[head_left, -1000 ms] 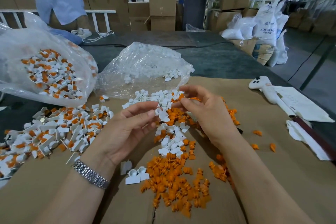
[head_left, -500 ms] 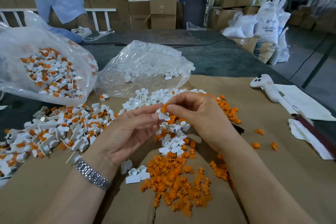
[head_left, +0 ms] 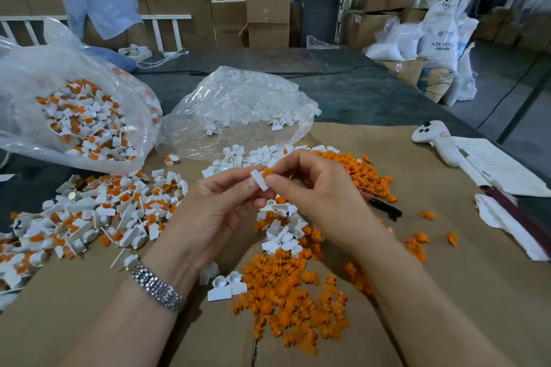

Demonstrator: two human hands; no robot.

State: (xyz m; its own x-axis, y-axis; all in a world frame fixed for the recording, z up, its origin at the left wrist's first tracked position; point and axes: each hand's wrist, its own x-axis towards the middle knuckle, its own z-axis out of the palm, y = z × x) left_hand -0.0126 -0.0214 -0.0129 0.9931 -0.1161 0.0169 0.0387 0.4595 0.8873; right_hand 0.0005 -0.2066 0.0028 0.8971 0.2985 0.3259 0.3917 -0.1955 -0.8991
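Above the cardboard sheet [head_left: 447, 292], mid-table: left hand [head_left: 214, 211] pinches a white clip [head_left: 258, 179] between thumb and fingertips; right hand [head_left: 316, 197] pinches an orange plug [head_left: 267, 172] against the clip's upper end. Both parts are held in the air. Directly below: loose white pieces [head_left: 283, 229], then a heap of orange plugs [head_left: 286, 307]. Left: assembled pile [head_left: 98, 217] beside a clear bag [head_left: 74, 116] of the same. Behind the hands: second bag [head_left: 238, 110]. A black marker [head_left: 384, 208] is partly hidden by the right hand.

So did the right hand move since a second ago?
Yes. The right hand shifted left, away from the white handheld device, and now meets the left hand at the white piece and orange plug.
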